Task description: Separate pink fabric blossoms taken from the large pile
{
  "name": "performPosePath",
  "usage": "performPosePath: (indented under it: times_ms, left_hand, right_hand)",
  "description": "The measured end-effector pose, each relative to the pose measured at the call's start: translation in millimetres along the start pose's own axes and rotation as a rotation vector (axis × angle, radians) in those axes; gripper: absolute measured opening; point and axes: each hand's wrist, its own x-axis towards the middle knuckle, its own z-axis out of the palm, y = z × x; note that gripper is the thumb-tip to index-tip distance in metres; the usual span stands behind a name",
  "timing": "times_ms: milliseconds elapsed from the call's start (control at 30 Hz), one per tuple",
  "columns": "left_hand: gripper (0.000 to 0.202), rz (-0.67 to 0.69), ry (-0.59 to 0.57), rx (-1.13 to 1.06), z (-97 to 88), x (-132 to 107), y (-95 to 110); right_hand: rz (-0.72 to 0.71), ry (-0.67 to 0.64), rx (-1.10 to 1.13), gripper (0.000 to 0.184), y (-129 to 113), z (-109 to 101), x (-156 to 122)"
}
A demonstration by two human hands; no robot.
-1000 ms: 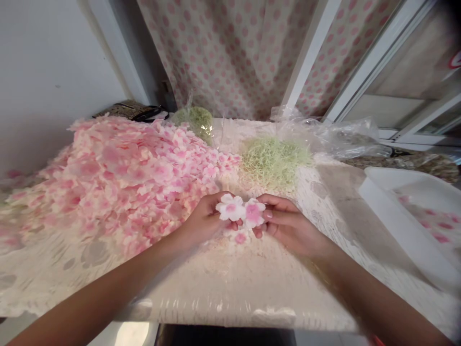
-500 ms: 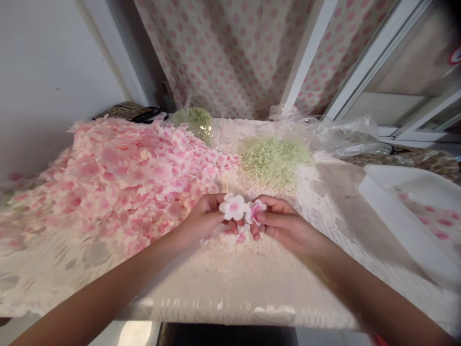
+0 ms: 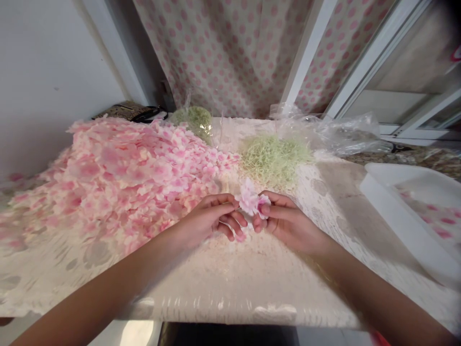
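My left hand (image 3: 212, 219) and my right hand (image 3: 284, 223) meet over the middle of a table covered with a cream lace cloth (image 3: 223, 283). Between their fingertips sits a pair of pink-and-white fabric blossoms (image 3: 252, 202), pressed together one on the other. Both hands pinch these blossoms with curled fingers. A large heap of the same pink petals (image 3: 108, 178) lies just left of my left hand. A small pink petal lies on the cloth under my fingers.
A tuft of pale green fibre (image 3: 273, 158) lies behind my hands, and a bagged green clump (image 3: 192, 120) sits further back. Crumpled clear plastic (image 3: 334, 134) is at the back right. A white tray (image 3: 414, 216) with pink petals stands at the right. A dotted curtain hangs behind.
The two blossoms, side by side a second ago, have been brought together and stacked. My hands closed in on each other and rose slightly toward the green tuft.
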Motion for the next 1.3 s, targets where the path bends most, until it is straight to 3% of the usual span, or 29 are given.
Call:
performPosePath:
  times_ms: [367, 800, 1100, 1300]
  left_hand:
    - [0.022, 0.081, -0.066, 0.038, -2.2, 2, -3]
    - [0.021, 0.084, -0.058, -0.124, 2.3, 2, -5]
    - [0.014, 0.036, -0.024, -0.062, 1.0, 2, -8]
    - [0.011, 0.046, -0.021, -0.049, -1.5, 3, -11]
  right_hand:
    - [-0.019, -0.102, 0.006, 0.006, -1, 2, -2]
    - [0.019, -0.076, 0.010, 0.009, -2, 4, -3]
    - [0.001, -0.092, 0.029, 0.010, -3, 3, -2]
    - [0.025, -0.104, -0.082, 0.007, -1, 4, -4]
